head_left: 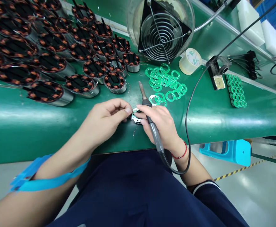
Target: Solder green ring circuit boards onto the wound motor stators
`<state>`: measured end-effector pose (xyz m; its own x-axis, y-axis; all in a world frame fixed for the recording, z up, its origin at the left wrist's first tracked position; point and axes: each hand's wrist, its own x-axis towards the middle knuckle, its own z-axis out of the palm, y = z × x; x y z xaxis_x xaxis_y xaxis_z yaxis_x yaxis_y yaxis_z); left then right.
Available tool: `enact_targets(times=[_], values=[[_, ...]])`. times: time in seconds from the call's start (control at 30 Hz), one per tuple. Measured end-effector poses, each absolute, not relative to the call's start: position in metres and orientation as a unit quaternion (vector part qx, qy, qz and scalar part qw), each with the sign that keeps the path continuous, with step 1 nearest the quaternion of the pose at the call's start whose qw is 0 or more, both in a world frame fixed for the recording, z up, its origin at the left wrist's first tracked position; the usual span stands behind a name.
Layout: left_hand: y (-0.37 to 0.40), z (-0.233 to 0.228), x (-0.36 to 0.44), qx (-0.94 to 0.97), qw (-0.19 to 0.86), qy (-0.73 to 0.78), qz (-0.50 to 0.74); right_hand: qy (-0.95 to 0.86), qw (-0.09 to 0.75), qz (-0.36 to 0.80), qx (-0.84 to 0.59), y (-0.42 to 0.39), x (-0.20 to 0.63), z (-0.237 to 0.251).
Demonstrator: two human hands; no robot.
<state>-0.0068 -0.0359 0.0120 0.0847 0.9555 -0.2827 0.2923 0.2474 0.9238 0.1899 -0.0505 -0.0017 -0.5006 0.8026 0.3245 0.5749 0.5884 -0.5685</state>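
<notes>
A soldering iron [156, 135] rests in my right hand [163, 123], its bare tip pointing up and away from me. Fingers of that same hand also reach a small white-faced ring circuit board [136, 118] near the table's front edge. The board appears to lie on a round part mostly hidden beneath it and behind my fingers. At the board's left side, my left hand [106, 118] is closed in a pinch, thumb against forefinger. Whatever is between those fingertips is too small to make out. A blue wrist strap [55, 183] circles my left forearm.
Many copper-wound motor stators [115, 82] stand at the left. Loose green ring boards [163, 78] lie ahead, below a fan [161, 39]. Further right are a tape roll [190, 61], an iron stand [216, 75] and a green board panel [236, 90]. The iron's cable [187, 116] loops past my right wrist.
</notes>
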Motion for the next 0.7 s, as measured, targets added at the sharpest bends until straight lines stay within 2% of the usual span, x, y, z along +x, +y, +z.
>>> enact_targets(times=[0.07,0.17,0.27,0.33,0.7], values=[[-0.036,0.013,-0.004,0.542,0.488,0.605,0.320,-0.827,0.321,0.208,-0.413,-0.054,0.191,0.000],[-0.034,0.015,-0.003,0.577,0.452,0.613,0.296,-0.770,0.417,0.204,-0.437,-0.062,0.193,-0.001],[-0.032,0.015,-0.005,0.601,0.435,0.612,0.274,-0.704,0.512,0.200,-0.449,-0.070,0.196,-0.005],[-0.031,0.014,-0.006,0.606,0.435,0.611,0.266,-0.688,0.543,0.202,-0.436,-0.073,0.197,-0.007],[-0.030,0.010,-0.008,0.604,0.448,0.602,0.269,-0.706,0.530,0.226,-0.411,-0.075,0.197,-0.009]])
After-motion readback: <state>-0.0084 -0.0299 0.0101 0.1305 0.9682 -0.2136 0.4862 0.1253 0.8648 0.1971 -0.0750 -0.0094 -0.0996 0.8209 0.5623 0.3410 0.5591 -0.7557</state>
